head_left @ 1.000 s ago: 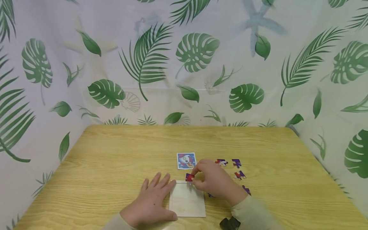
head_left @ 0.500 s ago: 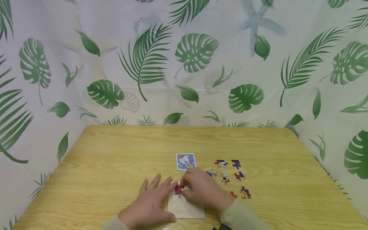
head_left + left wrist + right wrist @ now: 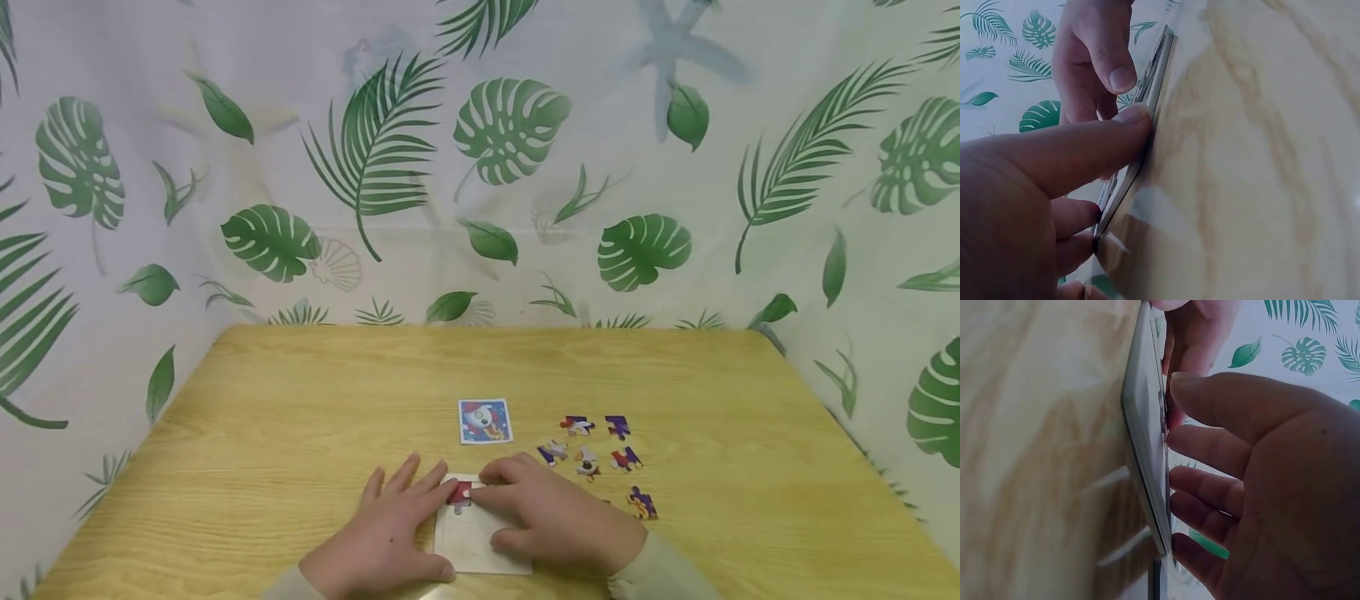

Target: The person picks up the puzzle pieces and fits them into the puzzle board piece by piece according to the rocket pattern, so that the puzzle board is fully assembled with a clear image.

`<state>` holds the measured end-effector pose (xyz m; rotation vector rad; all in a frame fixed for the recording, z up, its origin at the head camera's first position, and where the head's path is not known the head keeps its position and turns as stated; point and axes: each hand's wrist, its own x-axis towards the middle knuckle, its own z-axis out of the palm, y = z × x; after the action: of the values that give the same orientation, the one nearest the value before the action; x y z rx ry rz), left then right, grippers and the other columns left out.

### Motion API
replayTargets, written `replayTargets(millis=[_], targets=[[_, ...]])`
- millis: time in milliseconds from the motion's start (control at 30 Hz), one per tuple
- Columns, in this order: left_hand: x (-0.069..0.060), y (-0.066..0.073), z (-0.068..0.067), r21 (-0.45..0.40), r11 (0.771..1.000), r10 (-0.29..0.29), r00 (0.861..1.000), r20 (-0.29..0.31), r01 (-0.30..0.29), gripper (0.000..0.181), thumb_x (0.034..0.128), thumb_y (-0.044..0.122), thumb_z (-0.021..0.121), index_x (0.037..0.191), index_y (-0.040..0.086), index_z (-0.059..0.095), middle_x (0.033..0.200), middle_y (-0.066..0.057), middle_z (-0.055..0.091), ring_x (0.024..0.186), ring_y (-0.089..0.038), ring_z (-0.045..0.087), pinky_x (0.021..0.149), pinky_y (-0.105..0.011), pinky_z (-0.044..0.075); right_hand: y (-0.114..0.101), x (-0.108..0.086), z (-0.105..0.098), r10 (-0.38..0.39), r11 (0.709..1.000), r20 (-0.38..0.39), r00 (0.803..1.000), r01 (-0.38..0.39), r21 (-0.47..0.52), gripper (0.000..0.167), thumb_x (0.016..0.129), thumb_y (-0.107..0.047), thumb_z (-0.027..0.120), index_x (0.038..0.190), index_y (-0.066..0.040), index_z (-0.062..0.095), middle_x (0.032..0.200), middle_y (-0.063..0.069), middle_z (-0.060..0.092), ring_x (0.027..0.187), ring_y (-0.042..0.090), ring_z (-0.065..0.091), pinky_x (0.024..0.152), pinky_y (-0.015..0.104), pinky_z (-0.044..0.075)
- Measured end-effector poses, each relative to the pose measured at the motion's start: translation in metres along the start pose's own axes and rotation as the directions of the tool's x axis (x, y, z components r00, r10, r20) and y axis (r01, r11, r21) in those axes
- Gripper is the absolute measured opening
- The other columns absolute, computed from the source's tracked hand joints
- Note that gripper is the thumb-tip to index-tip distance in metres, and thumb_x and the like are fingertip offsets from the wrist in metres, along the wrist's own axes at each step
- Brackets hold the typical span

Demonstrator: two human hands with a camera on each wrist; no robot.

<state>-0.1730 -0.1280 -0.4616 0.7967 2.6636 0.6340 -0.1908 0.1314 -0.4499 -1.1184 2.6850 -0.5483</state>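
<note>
A pale square puzzle board (image 3: 474, 543) lies on the table between the two hands. One red and purple jigsaw piece (image 3: 459, 492) sits in its upper left corner. My left hand (image 3: 382, 529) rests along the board's left side, fingers spread, its index fingertip beside the piece and its thumb near the lower corner. With extended fingers, my right hand (image 3: 558, 517) reaches over the board's right side and touches the piece with a fingertip. In the right wrist view, the fingertips of the right hand (image 3: 1285, 456) lie along the board's face; the piece is barely visible there.
A small square picture card (image 3: 484, 421) showing a white cartoon figure lies behind the board. Several loose jigsaw pieces (image 3: 587, 462) are spread to the right, some partly hidden by the right hand. A leaf-patterned curtain (image 3: 510, 250) hangs behind the wooden table (image 3: 330, 392).
My right hand has carried the red and purple piece down and left onto the board's upper left corner. It no longer pinches the piece; its fingers have straightened. The left hand stays nearly still.
</note>
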Motion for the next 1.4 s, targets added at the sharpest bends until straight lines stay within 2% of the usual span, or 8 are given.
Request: replayTargets(millis=[167,367,600,933,1167,1267,1400], targets=[[-0.002,-0.002,-0.002,-0.009,1.0,0.005,1.0,-0.014,-0.005,0.095,0.0796,0.065,0.073,0.158,0.023,0.039,0.166,-0.001,0.025,0.153,-0.037,0.004,0.112,-0.073,0.0,-0.002,0.003,-0.001,-0.03,0.999,0.003,1.0,0.03,-0.045,0.053,0.094,-0.04,0.067,0.146,-0.03,0.057,0.143,-0.004,0.051,0.13,0.018,0.045,0.107,0.046,0.042],[-0.001,-0.005,-0.004,-0.034,0.999,0.04,0.999,0.016,-0.039,0.092,0.0805,0.059,0.076,0.159,0.032,0.036,0.166,-0.001,0.022,0.153,-0.037,0.001,0.112,-0.072,0.0,-0.001,0.003,0.0,-0.016,0.998,0.012,1.0,0.017,-0.063,0.056,0.095,-0.039,0.066,0.149,-0.031,0.053,0.143,-0.003,0.051,0.129,0.018,0.045,0.107,0.046,0.043],[-0.002,-0.005,-0.006,-0.027,0.998,0.055,0.998,0.018,-0.054,0.09,0.0821,0.06,0.074,0.158,0.03,0.037,0.167,-0.002,0.022,0.153,-0.039,0.001,0.111,-0.073,0.001,-0.002,0.004,0.0,-0.009,0.998,0.01,1.0,0.009,-0.062,0.058,0.096,-0.039,0.065,0.151,-0.031,0.05,0.142,-0.003,0.051,0.128,0.017,0.045,0.106,0.046,0.043],[-0.001,-0.005,-0.005,-0.03,0.999,0.045,0.999,0.026,-0.045,0.089,0.082,0.061,0.073,0.158,0.03,0.038,0.166,-0.001,0.023,0.153,-0.038,0.003,0.112,-0.073,0.002,0.0,0.001,0.001,-0.007,1.0,-0.035,0.999,0.006,-0.004,0.05,0.094,-0.039,0.067,0.142,-0.028,0.061,0.139,-0.005,0.054,0.128,0.017,0.048,0.105,0.046,0.044],[-0.001,-0.005,-0.005,-0.023,0.999,0.041,0.999,0.026,-0.04,0.088,0.0817,0.061,0.074,0.158,0.032,0.039,0.166,-0.002,0.024,0.153,-0.037,0.004,0.112,-0.072,0.002,0.002,-0.001,-0.004,0.038,0.996,-0.02,0.999,-0.036,0.087,0.044,0.095,-0.039,0.067,0.137,-0.027,0.065,0.135,-0.011,0.054,0.125,0.013,0.05,0.104,0.045,0.045],[-0.001,-0.006,-0.004,-0.023,0.999,0.039,0.999,0.022,-0.039,0.088,0.0813,0.061,0.074,0.157,0.033,0.039,0.166,-0.002,0.025,0.153,-0.037,0.004,0.112,-0.072,0.002,0.004,-0.003,-0.008,0.056,0.993,-0.042,0.998,-0.051,0.106,0.043,0.095,-0.036,0.068,0.136,-0.026,0.066,0.134,-0.013,0.055,0.124,0.012,0.05,0.103,0.045,0.046],[-0.002,-0.006,-0.003,-0.02,0.999,0.036,0.999,0.019,-0.036,0.089,0.0807,0.062,0.074,0.157,0.034,0.039,0.166,-0.002,0.025,0.153,-0.037,0.005,0.112,-0.072,0.002,0.012,-0.006,-0.017,0.062,0.995,-0.113,0.992,-0.052,0.089,0.043,0.094,-0.034,0.072,0.135,-0.022,0.066,0.134,-0.007,0.057,0.125,0.017,0.052,0.103,0.047,0.046]])
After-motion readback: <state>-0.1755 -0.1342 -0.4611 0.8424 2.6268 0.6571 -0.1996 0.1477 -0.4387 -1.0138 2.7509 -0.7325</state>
